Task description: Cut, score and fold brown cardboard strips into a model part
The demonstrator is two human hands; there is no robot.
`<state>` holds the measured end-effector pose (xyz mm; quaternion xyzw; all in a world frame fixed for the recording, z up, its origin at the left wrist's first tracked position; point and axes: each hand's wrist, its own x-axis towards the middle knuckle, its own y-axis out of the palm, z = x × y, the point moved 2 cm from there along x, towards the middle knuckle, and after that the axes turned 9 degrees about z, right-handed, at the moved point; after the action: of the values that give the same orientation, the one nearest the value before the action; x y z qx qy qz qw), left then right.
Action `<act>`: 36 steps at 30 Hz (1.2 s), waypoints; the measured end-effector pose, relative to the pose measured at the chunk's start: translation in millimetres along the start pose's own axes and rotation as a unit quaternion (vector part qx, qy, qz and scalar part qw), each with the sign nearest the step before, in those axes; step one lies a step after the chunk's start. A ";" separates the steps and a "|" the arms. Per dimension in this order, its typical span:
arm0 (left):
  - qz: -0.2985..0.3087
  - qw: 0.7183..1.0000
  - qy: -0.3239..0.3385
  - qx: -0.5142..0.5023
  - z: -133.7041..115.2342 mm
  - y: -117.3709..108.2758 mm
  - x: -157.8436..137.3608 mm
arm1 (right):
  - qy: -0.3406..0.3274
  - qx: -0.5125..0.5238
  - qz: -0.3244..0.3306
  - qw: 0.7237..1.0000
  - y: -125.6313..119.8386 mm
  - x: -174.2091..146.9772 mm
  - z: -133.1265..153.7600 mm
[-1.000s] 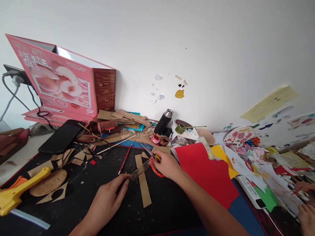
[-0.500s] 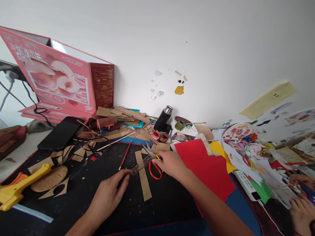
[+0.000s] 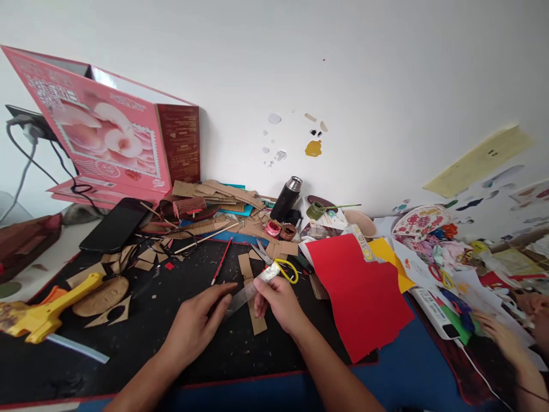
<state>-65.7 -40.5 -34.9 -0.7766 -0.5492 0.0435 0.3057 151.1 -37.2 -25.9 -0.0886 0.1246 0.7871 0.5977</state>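
Note:
My right hand pinches a clear ruler near its upper right end, thumb on top. At the ruler's lower left end, my left hand has its thumb and forefinger around the edge; the exact contact is partly hidden. The ruler slants across a narrow cardboard strip on the black mat. Just beyond my right hand lies a pair of scissors, with one yellow-lined handle loop showing and the rest covered by the ruler and hand. A red pencil-like stick lies left of the strip.
On the left are a yellow glue gun, cardboard scraps and a black phone. A black flask and paint pots stand at the back. Red paper lies to the right, near a white power strip. Another person's hands are far right.
My right hand has moved from the scissors toward me and now grips the ruler. The scissors have turned, the yellow-lined loop now lying to the right. The view has shifted slightly.

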 end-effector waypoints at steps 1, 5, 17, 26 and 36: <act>-0.020 1.000 -0.010 0.004 0.6 -1.5 -0.2 | -0.002 0.003 -0.022 1.000 -2.8 -1.3 -0.4; -0.043 0.998 -0.033 0.030 5.3 -1.3 -0.1 | -0.002 0.012 -0.089 0.996 -19.5 -12.4 0.1; 0.079 0.960 0.079 0.255 6.2 19.6 6.6 | 0.042 0.041 -0.100 0.993 -29.0 -30.1 -19.5; 0.114 0.978 0.005 0.176 -1.0 25.6 7.9 | 0.021 0.003 -0.048 0.999 -25.4 -29.5 -26.1; 0.202 0.957 -0.199 0.052 -10.8 15.3 52.5 | 0.008 -0.032 -0.029 0.999 -23.8 -29.0 -31.1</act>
<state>-28.1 -2.2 -20.1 -0.8297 -0.4277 0.2871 0.2150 181.5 -67.2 -49.3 -0.1174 0.1012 0.7721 0.6163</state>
